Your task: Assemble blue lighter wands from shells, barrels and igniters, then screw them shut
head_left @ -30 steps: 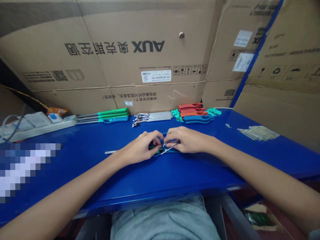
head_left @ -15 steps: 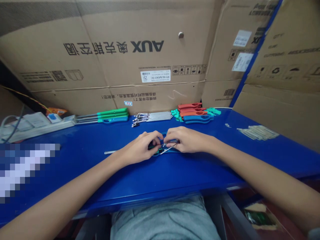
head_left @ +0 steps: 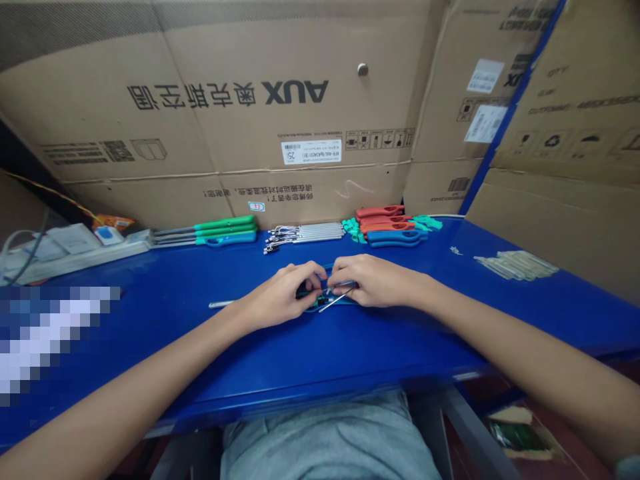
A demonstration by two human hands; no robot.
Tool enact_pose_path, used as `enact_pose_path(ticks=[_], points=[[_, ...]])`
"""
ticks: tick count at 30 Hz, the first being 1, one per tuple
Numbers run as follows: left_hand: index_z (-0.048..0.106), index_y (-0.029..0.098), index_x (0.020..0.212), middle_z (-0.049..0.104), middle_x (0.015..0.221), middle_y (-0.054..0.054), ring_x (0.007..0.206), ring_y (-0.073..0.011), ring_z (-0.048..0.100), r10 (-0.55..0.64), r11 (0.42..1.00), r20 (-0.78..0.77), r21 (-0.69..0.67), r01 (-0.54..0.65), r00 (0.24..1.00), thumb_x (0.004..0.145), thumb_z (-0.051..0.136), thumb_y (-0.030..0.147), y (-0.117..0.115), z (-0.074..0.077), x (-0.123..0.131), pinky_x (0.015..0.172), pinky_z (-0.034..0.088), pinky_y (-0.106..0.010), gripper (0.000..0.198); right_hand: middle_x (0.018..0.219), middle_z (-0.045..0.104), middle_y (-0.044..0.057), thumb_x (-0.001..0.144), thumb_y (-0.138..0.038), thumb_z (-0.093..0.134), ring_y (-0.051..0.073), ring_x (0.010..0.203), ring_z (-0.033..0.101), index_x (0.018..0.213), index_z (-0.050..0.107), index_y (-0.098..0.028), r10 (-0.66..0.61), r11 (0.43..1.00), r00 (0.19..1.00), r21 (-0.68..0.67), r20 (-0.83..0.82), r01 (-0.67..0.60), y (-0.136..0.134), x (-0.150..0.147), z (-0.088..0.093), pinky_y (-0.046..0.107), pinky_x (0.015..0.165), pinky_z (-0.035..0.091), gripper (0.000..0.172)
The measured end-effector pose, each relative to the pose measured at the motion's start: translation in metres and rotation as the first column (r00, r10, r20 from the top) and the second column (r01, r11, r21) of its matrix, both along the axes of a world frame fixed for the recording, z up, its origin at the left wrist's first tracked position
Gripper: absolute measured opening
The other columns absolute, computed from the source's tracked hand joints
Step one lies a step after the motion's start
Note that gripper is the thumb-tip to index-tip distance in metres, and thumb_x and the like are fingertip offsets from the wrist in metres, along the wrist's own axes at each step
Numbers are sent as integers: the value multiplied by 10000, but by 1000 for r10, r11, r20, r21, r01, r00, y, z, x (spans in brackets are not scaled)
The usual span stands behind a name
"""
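On the blue worktop (head_left: 280, 367), the work sits at the middle, before a row of long pieces with green and blue handles (head_left: 227, 230), a bundle of wired metal tubes (head_left: 320, 232) and a stack of red and blue shells (head_left: 387, 227). The left hand (head_left: 293, 293) curls with thumb and fingers drawn almost together; whether it grips anything cannot be told. The right hand (head_left: 370, 280), fingers bent in, has hold of a thin metal tool (head_left: 334, 301) slanting down to the left. Below both lies an open blue shell (head_left: 346, 303), partly hidden, with a metal tube (head_left: 220, 305) showing beyond the left wrist. The step in hand looks like seating small inner parts in that shell; the next move probably calls for steady fingertips and careful guidance of the tiny pale part (head_left: 326, 291) between them.
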State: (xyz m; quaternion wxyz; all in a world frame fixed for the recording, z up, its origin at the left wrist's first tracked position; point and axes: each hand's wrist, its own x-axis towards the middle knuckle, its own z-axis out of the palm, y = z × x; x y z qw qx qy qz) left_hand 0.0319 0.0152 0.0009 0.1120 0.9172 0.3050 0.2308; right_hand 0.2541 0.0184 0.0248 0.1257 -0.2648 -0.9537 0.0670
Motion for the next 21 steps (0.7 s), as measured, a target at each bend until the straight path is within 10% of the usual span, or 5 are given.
enact_pose_path(ticks=[21], points=[[534,200,995,660,838,19,767,-121,630,-22,999,88,-24,24,996,854,536,168,1,-3,0,699,483,-241,144,986,639,112,878,-71,532,180,830,602,953,701,-120,-4,999,999,41,48,2,-2,-4,-5,293,766,449,191]])
